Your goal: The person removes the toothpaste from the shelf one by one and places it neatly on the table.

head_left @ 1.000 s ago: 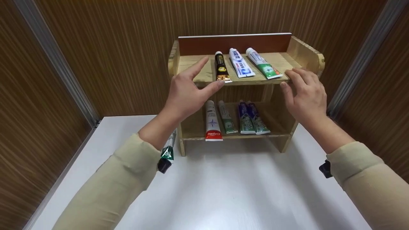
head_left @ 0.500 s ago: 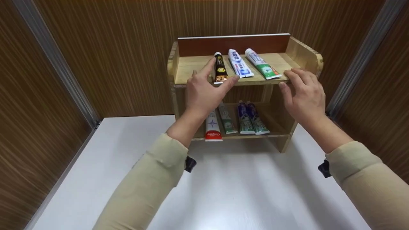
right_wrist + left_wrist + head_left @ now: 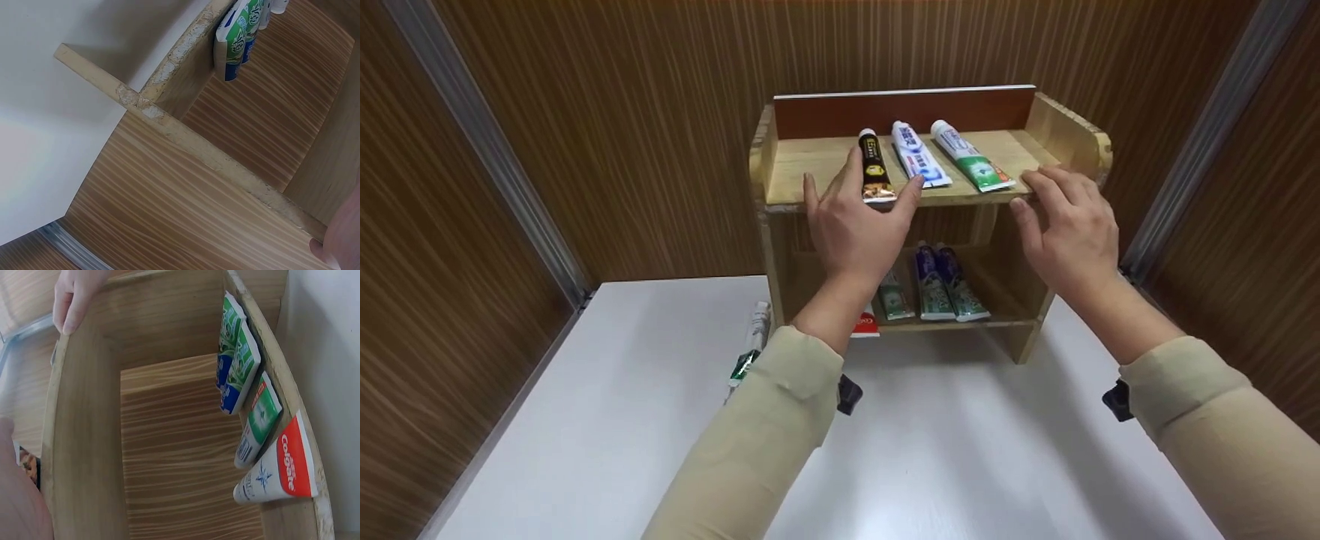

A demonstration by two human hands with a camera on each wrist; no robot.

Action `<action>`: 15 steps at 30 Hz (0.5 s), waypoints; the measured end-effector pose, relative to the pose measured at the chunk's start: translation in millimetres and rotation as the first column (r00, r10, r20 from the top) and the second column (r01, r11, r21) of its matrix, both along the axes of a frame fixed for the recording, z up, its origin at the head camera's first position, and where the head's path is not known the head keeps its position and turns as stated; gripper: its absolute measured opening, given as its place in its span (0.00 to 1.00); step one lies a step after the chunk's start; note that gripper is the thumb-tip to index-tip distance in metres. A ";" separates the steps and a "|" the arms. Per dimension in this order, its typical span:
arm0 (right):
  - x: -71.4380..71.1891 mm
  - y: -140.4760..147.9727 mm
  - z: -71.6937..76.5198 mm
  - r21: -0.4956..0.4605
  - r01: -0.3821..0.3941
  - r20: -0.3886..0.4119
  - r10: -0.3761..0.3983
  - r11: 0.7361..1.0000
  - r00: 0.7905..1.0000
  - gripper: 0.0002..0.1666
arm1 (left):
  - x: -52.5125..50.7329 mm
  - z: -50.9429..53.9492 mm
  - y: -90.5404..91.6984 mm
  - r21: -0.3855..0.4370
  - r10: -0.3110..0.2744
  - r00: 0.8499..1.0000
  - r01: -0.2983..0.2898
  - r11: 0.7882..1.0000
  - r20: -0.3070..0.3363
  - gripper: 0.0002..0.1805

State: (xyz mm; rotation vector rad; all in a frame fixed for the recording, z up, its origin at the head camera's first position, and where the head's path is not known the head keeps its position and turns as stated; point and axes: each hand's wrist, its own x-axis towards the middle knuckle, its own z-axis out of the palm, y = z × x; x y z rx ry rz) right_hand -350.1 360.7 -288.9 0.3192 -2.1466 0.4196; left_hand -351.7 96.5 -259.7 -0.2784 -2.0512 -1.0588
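Your left hand [image 3: 859, 232], thumb and fingers spread, straddles the near end of the black tube [image 3: 874, 161] on the wooden shelf [image 3: 810, 156] while your right hand [image 3: 1072, 221] grips its front edge, with the white table [image 3: 960, 442] below them, striped wood wall [image 3: 660, 112] beyond and metal strips [image 3: 495, 146] out to either side.

Brown wood-grain walls [image 3: 660, 150] with grey metal corner strips [image 3: 497, 150] border a glossy white tabletop [image 3: 585, 420]

A shiny white table [image 3: 930, 457] meets a brown stripy wall [image 3: 660, 135], with a grey metal strip [image 3: 493, 150] up each back corner.
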 end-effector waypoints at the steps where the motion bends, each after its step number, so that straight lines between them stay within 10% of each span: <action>1: 0.1 0.1 0.3 -0.001 0.000 -0.002 0.000 1.000 1.000 0.25 | -0.6 -0.5 1.3 -0.011 0.017 1.000 -0.017 1.000 -0.005 0.45; 15: 1.7 2.2 0.4 -0.005 -0.003 -0.033 0.003 1.000 0.999 0.24 | -3.1 -2.9 13.0 -0.079 0.159 0.987 -0.159 0.984 -0.008 0.39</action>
